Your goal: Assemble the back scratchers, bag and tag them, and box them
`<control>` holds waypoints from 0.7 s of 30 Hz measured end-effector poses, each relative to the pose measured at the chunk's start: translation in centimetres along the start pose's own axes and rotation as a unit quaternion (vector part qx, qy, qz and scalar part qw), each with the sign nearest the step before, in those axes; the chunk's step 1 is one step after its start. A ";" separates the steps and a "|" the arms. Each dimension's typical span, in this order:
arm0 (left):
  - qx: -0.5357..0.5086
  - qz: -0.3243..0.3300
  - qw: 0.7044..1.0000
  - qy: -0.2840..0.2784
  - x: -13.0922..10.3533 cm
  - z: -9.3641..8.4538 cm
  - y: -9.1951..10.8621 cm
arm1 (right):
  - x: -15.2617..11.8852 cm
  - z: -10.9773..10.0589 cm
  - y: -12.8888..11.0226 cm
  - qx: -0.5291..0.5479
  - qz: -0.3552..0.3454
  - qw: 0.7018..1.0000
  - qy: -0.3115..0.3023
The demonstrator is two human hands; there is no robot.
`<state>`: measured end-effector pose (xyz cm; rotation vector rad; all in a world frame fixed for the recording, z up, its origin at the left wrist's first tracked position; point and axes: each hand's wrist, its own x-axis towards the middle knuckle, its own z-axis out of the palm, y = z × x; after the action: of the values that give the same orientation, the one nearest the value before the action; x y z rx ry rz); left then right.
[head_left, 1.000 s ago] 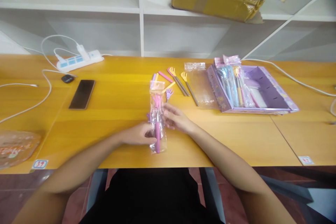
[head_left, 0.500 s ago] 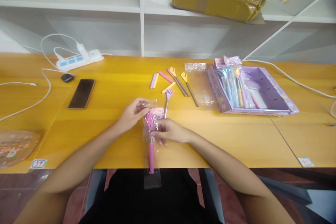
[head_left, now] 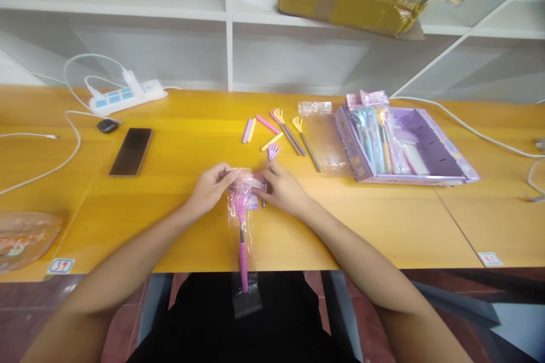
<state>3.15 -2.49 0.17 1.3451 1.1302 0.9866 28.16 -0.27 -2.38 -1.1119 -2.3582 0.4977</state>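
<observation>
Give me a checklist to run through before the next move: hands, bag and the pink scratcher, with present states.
1. Left hand holding the clear bag near its top: ok.
2. Right hand gripping the bag: cannot tell; its fingertips are at the bag's upper part.
3. Pink scratcher inside the bag, its head toward the hands: ok.
4. Bag wholly over the table: not ok; its lower end extends past the near edge.
5. Bag sealed: cannot tell.
6. Phone apart from both hands: ok.

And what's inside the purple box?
In the purple box, I can see clear packets holding blue, yellow and pink things, with a small purple claw-shaped piece beside them. Whatever lies under the packets is covered, so I can't tell.
</observation>
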 end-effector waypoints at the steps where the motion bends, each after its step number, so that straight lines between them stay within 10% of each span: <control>1: 0.001 -0.002 1.000 0.003 0.0 0.0 0.0 | 0.0 0.2 -0.1 -0.002 0.002 1.000 -0.004; 11: 0.024 0.003 1.000 0.016 0.1 -0.1 -1.0 | 0.5 0.3 0.5 0.207 0.086 0.974 0.027; 21: 0.014 -0.006 1.000 0.001 -0.1 0.1 -1.5 | -0.1 0.3 -1.4 0.397 0.117 0.890 0.193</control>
<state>3.05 -2.60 -1.37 1.3587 1.1565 0.9650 27.13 -1.23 -1.95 -0.9623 -1.4392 1.0880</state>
